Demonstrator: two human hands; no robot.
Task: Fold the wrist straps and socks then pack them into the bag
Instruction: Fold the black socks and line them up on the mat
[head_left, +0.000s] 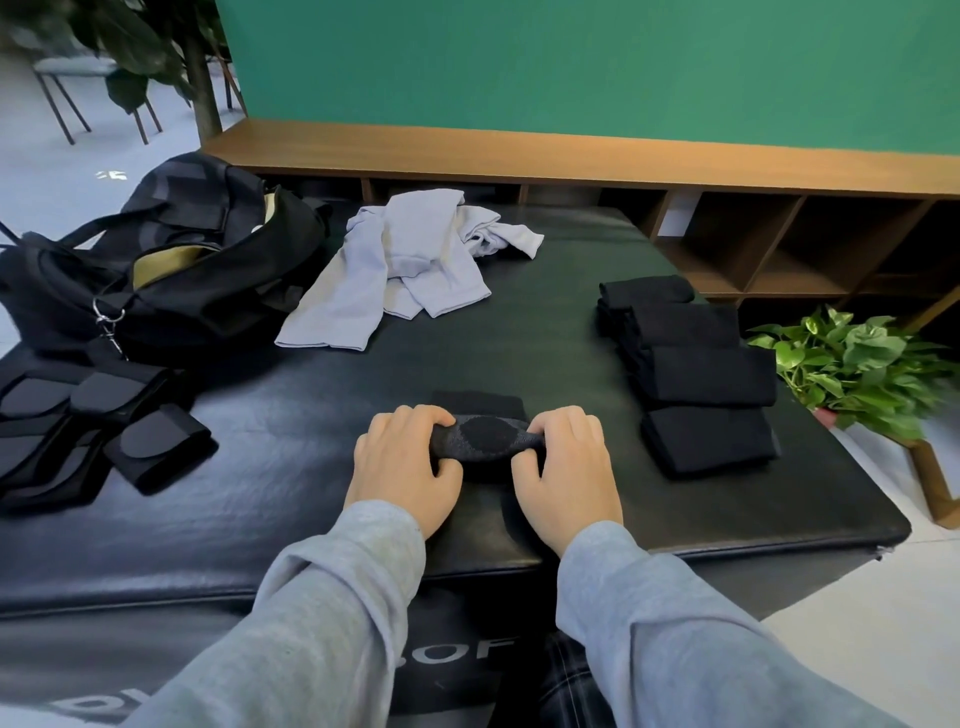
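My grey sleeves (332, 613) come up from the near edge, and both hands sit on the black padded surface (291, 499) right in front of me. My left hand (402, 465) and right hand (566, 470) each grip one end of a dark sock (485, 439), fingers curled over its top and thumbs tucked under its near side. The sock is bunched into a roll between them, with a grey patterned knit around a black patch. Its flat black end (478, 402) lies on the surface just beyond my fingers.

To the right of my right hand, near but apart from it, a row of folded black socks (701, 369) runs away from me, each one overlapping the next. Well to the left of my left hand lie the black wrist straps (83, 431), folded and stacked loosely, touching one another.

Beyond the straps, farther left and away from me, the black bag (208, 270) stands open, its tan lining showing. Straight ahead, past the sock, a heap of pale grey socks (405, 270) lies unfolded, its left edge beside the bag.

Off the surface to my right a leafy plant (852, 369) stands on the floor. Past everything a wooden shelf (571, 156) runs along a green wall (571, 62).
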